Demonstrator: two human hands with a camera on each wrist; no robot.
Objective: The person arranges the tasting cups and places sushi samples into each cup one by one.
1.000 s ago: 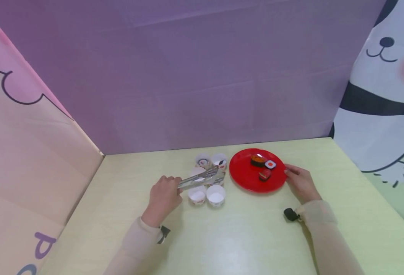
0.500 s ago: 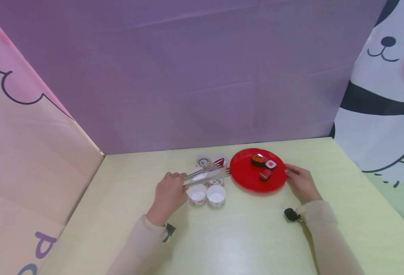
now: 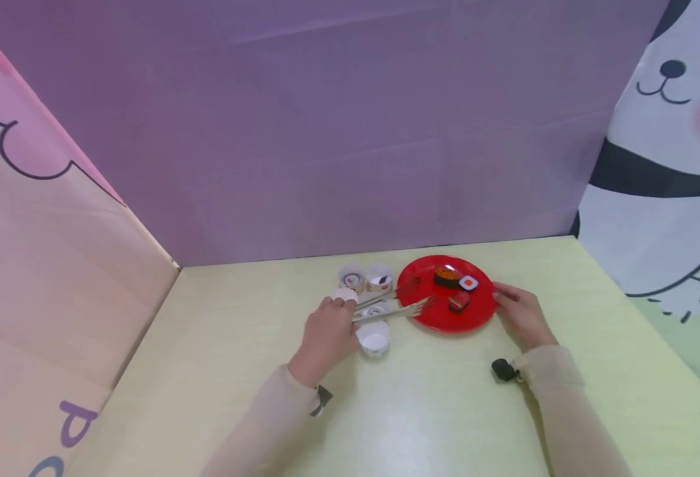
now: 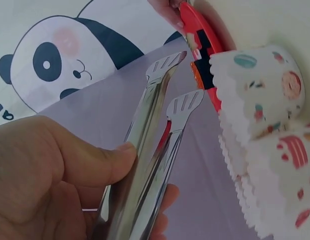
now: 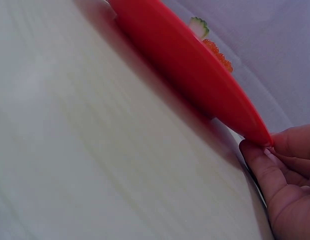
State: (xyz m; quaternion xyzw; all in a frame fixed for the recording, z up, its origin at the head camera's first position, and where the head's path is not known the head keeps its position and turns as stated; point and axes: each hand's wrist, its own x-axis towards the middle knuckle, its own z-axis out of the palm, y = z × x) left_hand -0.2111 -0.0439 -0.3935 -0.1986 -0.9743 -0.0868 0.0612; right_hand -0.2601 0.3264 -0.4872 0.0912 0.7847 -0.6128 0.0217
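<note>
My left hand grips a pair of metal tongs, thumb on one arm and fingers round the other. The slotted tips stand apart with nothing between them, and in the head view they overlap the left part of a red plate. At the plate's right rim my right hand pinches the edge between thumb and finger. On the plate lie an orange-topped sushi piece, a small white roll with an orange centre and a red-topped sushi piece.
Several white paper cups with printed patterns, such as the near cup and the far cup, stand left of the plate, partly hidden under my left hand. A purple cloth wall rises behind the table.
My left hand has moved right with the tongs, from over the cups until the tips reach over the plate. My right hand stays at the rim.
</note>
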